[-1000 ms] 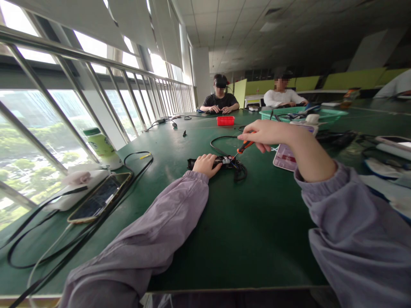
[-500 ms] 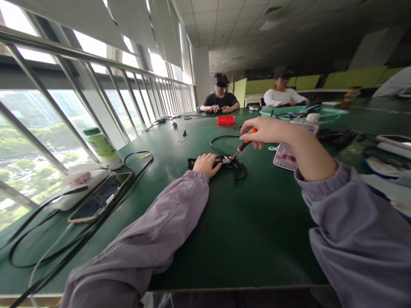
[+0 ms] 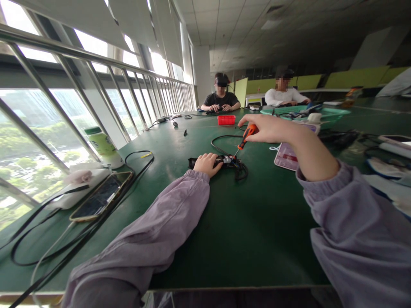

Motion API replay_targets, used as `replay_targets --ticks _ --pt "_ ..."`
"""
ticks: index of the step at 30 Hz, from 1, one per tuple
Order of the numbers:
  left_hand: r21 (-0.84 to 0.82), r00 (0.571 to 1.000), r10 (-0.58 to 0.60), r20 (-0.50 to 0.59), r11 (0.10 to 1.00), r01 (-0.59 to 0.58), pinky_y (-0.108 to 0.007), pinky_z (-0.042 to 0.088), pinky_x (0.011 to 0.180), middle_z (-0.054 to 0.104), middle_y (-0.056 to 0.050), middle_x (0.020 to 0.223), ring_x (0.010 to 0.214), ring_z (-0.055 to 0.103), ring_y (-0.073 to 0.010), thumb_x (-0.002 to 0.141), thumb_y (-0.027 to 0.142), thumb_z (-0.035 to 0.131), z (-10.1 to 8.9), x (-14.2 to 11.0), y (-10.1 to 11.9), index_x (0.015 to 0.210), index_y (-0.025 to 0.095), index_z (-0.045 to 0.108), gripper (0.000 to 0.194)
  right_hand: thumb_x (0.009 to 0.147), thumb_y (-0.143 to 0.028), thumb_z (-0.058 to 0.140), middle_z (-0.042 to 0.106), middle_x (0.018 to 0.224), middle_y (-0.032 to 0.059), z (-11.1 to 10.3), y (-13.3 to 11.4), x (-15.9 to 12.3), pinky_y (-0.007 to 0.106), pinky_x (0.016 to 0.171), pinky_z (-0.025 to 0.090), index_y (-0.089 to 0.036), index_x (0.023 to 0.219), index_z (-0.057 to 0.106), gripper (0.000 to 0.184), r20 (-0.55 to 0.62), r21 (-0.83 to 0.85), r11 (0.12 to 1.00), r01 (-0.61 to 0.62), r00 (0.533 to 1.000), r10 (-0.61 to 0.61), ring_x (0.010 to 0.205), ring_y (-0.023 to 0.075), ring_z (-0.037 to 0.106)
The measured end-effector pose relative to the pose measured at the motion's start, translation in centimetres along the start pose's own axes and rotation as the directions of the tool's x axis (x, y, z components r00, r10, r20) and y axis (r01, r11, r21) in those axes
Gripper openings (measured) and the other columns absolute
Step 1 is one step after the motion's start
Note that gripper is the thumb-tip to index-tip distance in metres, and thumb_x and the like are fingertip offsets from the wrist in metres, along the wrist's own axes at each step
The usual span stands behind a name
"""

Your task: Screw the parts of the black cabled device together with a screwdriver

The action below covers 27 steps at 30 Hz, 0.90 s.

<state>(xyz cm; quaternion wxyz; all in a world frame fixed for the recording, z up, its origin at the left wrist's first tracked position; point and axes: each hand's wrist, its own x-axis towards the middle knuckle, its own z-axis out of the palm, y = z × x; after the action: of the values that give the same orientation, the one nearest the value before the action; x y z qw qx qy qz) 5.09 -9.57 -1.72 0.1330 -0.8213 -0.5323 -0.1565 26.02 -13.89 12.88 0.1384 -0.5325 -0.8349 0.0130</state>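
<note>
My screwdriver (image 3: 249, 131): moulded-plastic look to the handle; shaft metal. Black device (image 3: 193, 163) under my left hand (image 3: 207, 164): dark, plastic-looking body. My sleeves (image 3: 157, 222): matt cloth, creased, cuffs gathered. Table top (image 3: 240, 239): smooth, faint sheen. Railing (image 3: 64, 50): polished metal, bright highlights. Red bin (image 3: 226, 121): smooth plastic. Left-side phone (image 3: 99, 199): glossy, glass-like screen.

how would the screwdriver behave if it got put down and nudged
The screwdriver would probably stay stiff, as its shaft looks straight. The thick handle suggests more weight at that end. It looks rounded too, so it might roll on the flat table.
</note>
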Motion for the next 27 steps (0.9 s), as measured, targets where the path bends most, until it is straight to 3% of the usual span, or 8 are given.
replay_targets --ticks 2,6,12,17,19,23,25,27 --pt "-0.003 1.000 -0.001 0.000 1.000 0.001 -0.035 0.040 0.086 0.063 -0.007 0.104 0.099 0.055 -0.0232 0.089 0.045 0.040 0.00 -0.01 0.02 0.107 0.018 0.057 0.036 0.077 -0.032 0.060 0.068 0.090 0.0058 -0.05 -0.15 -0.07 0.026 0.063 0.044 -0.019 0.120 0.051 0.046 0.040 0.021 0.999 -0.024 0.999 0.023 0.073 0.0173 0.063" --pt "-0.008 1.000 0.000 0.000 1.000 0.000 -0.035 0.040 0.086 0.062 -0.008 0.103 0.100 0.055 -0.0234 0.089 0.045 0.040 0.00 -0.03 -0.04 0.107 0.019 0.057 0.036 0.084 -0.046 0.047 0.067 0.068 0.0046 -0.18 -0.28 -0.21 0.028 0.060 0.044 -0.017 0.109 0.058 0.040 0.249 0.086 0.989 -0.122 0.964 0.097 0.058 0.0162 0.062" --pt "-0.006 1.000 0.000 0.000 1.000 0.000 -0.035 0.040 0.085 0.062 -0.008 0.103 0.100 0.055 -0.0232 0.089 0.045 0.040 0.02 -0.02 -0.07 0.107 0.019 0.056 0.035 0.074 -0.027 0.062 0.067 0.102 0.0073 -0.16 -0.01 0.00 0.027 0.069 0.045 -0.020 0.118 0.052 0.046 0.002 -0.008 1.000 0.005 1.000 -0.005 0.081 0.0190 0.064" --pt "-0.008 1.000 -0.001 0.006 1.000 0.001 -0.036 0.040 0.086 0.062 -0.008 0.103 0.100 0.055 -0.0236 0.089 0.044 0.041 -0.16 -0.05 0.05 0.107 0.018 0.056 0.035 0.082 -0.047 0.050 0.069 0.071 0.0059 -0.03 -0.09 -0.07 0.028 0.059 0.045 -0.017 0.109 0.058 0.041 0.204 0.099 0.990 -0.099 0.976 0.077 0.059 0.0179 0.063" --pt "0.001 1.000 -0.006 0.012 1.000 0.006 -0.035 0.040 0.085 0.062 -0.008 0.103 0.100 0.055 -0.0233 0.089 0.044 0.040 -0.23 -0.08 0.07 0.106 0.018 0.056 0.035 0.081 -0.045 0.053 0.069 0.073 0.0057 -0.04 -0.05 -0.03 0.028 0.059 0.046 -0.017 0.107 0.059 0.039 0.188 0.085 0.993 -0.085 0.980 0.068 0.061 0.0177 0.063" --pt "0.014 1.000 -0.005 0.013 1.000 0.005 -0.034 0.040 0.086 0.063 -0.007 0.104 0.100 0.055 -0.0228 0.090 0.044 0.040 -0.25 -0.09 0.09 0.107 0.018 0.057 0.035 0.073 -0.032 0.063 0.068 0.100 0.0057 -0.11 0.05 0.10 0.027 0.067 0.046 -0.020 0.111 0.058 0.041 0.007 -0.023 1.000 0.019 1.000 -0.019 0.080 0.0191 0.065" --pt "0.013 1.000 -0.002 0.011 1.000 0.002 -0.034 0.040 0.086 0.063 -0.007 0.104 0.100 0.055 -0.0226 0.090 0.044 0.040 -0.25 -0.08 0.10 0.107 0.018 0.056 0.036 0.075 -0.036 0.060 0.070 0.091 0.0056 -0.09 0.05 0.09 0.027 0.064 0.046 -0.019 0.109 0.059 0.037 0.061 0.003 1.000 -0.006 0.998 0.006 0.074 0.0185 0.065" --pt "0.010 1.000 -0.003 0.012 1.000 0.003 -0.034 0.039 0.086 0.063 -0.007 0.104 0.100 0.055 -0.0226 0.090 0.044 0.040 -0.27 -0.08 0.13 0.107 0.018 0.056 0.035 0.080 -0.045 0.053 0.070 0.075 0.0055 -0.04 0.08 0.06 0.028 0.059 0.046 -0.018 0.104 0.060 0.037 0.186 0.062 0.996 -0.070 0.981 0.058 0.063 0.0180 0.064"
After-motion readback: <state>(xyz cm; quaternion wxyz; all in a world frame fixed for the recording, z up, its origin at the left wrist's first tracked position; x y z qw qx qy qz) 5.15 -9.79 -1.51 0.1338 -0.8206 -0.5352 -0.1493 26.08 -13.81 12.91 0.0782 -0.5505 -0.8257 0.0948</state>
